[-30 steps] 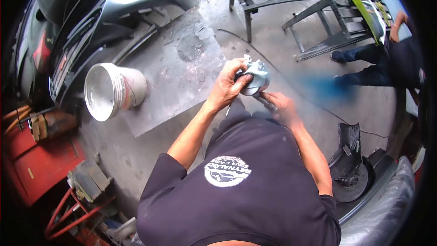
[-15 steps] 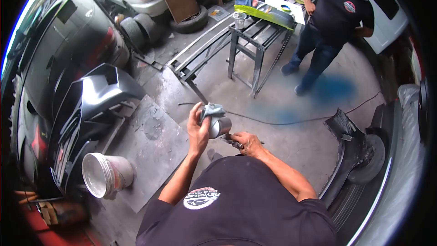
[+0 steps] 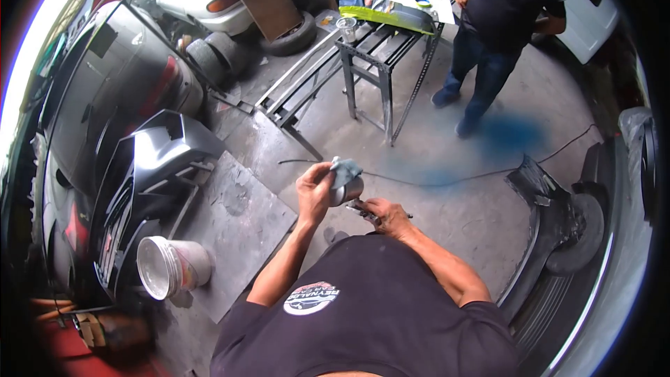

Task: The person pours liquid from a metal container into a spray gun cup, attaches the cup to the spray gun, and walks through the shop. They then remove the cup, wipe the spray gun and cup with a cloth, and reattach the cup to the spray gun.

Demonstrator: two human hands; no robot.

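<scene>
My left hand (image 3: 315, 187) is closed, pinching a light blue-grey cloth (image 3: 346, 170) against the top of a metal paint cup (image 3: 347, 193). Below and right of the cup, my right hand (image 3: 389, 218) wraps round the spray gun (image 3: 363, 211) that the cup appears to belong to. The cup is tilted, and the cloth hides its upper end. My fingers cover much of the gun's handle. Both hands are close together, just in front of my chest.
A dark hose (image 3: 433, 185) crosses the floor ahead. Left are a silver bumper (image 3: 159, 148), a flat board (image 3: 241, 227) and a white bucket (image 3: 159, 267). A metal stand (image 3: 384, 63) bears a yellow-green part (image 3: 380, 15). Another person (image 3: 488, 35) stands beyond; a black bumper (image 3: 534, 237) lies right.
My view has shifted slightly. My left hand and the cloth sit a little further right on the cup, and the spray gun has turned slightly. Both hands keep their grip.
</scene>
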